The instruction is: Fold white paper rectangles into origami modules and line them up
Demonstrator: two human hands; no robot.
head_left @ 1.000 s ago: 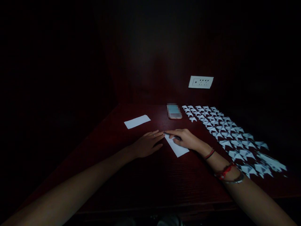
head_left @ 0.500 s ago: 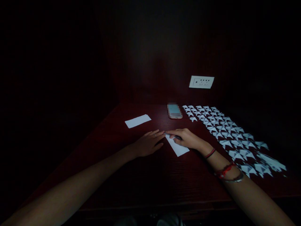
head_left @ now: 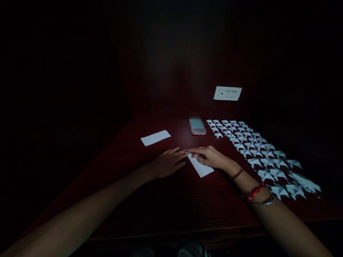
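Note:
A white paper strip (head_left: 203,168) lies slanting on the dark red table, in front of me. My left hand (head_left: 168,163) is flat with fingers spread, its fingertips by the strip's far left end; a ring is on one finger. Over the strip's right side rests my right hand (head_left: 211,157), index finger stretched toward the same end. It is closed round a slim dark tool (head_left: 202,156) with a grey tip, whose kind I cannot make out. Farther back on the left lies a small stack of white paper strips (head_left: 155,137).
Rows of folded white paper pieces (head_left: 249,145) cover the table's right side, with a bundle of narrow paper strips (head_left: 305,182) among them. A phone (head_left: 197,126) lies at the back, its screen blurred. A socket plate (head_left: 227,93) is on the wall.
The whole view has shifted slightly, so things appear a little farther left. Both hands stay at the far end of the paper strip, with hardly any change in pose.

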